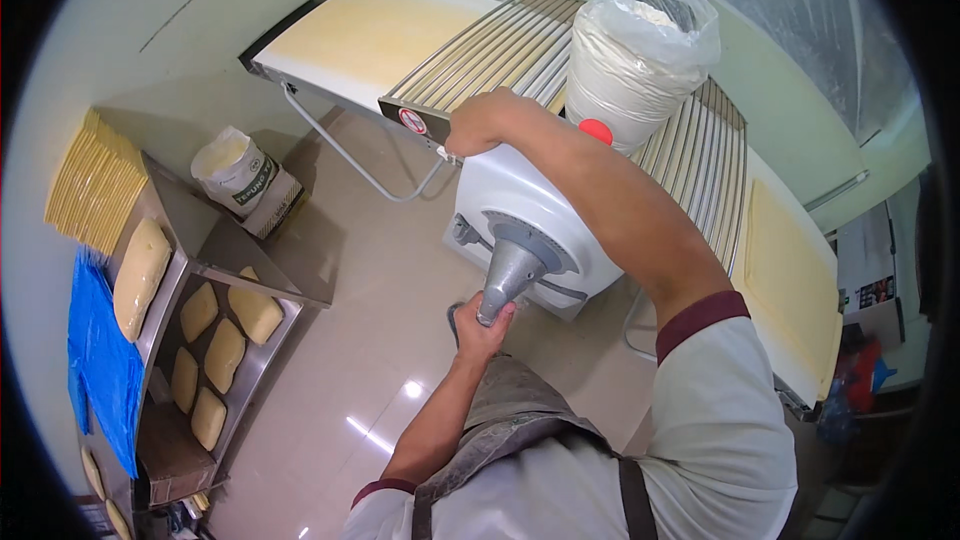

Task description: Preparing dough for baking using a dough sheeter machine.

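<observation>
A dough sheeter (480,185) with a white rounded body stands in front of me. My left hand (482,332) is wrapped round the lower end of its tapered grey lever (511,276), which points toward me from a round grey dial plate. My right arm reaches across the top of the machine to the left. There my right hand (484,123) is curled down at the near corner of the slatted metal guard (490,50), next to a small white piece; its fingertips are mostly hidden. A clear plastic bag of flour (628,75) sits on the machine, behind a red knob (596,131).
Pale dough sheets lie on the left conveyor (380,35) and right conveyor (790,280). At left, a steel rack (262,365) holds several wrapped dough pieces; yellow trays (97,183) and blue plastic (105,355) lie on top. A flour sack (240,175) stands by the wall.
</observation>
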Available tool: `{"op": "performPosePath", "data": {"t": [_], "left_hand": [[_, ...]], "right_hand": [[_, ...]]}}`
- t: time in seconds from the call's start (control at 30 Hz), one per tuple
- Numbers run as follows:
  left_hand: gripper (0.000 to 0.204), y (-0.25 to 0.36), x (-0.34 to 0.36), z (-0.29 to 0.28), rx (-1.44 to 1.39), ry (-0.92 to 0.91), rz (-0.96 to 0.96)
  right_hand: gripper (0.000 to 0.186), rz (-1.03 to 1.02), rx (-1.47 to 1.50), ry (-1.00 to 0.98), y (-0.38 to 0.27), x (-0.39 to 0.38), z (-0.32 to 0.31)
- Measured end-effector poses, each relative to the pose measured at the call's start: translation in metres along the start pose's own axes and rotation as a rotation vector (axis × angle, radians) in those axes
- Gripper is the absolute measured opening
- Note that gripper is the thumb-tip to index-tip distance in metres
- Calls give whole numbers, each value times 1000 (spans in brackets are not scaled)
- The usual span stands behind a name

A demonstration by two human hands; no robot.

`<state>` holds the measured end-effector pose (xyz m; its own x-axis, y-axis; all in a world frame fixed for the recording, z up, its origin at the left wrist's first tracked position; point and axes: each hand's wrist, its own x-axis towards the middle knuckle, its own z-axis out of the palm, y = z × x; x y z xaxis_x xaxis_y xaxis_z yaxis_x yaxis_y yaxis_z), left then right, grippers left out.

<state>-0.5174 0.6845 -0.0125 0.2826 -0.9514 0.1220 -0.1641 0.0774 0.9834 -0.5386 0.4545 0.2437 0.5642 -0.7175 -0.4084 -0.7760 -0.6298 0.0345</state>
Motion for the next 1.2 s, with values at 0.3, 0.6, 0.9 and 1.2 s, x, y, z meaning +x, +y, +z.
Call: {"op": "performPosePath", "data": {"t": [0.3, 0.6, 0.9, 1.2], "left_hand": [[26, -8, 8, -5, 79, 23, 129], [26, -2, 7, -12, 70, -4, 188], [25, -27, 9, -1, 27, 25, 156], [39, 8, 10, 18, -204, 134, 87]], "right_hand": [[50, -11, -14, 22, 0, -1, -1], [59, -28, 30, 101, -2, 3, 6], [50, -179, 232, 342, 13, -7, 30], [46, -434, 459, 1009, 87, -182, 142]]}}
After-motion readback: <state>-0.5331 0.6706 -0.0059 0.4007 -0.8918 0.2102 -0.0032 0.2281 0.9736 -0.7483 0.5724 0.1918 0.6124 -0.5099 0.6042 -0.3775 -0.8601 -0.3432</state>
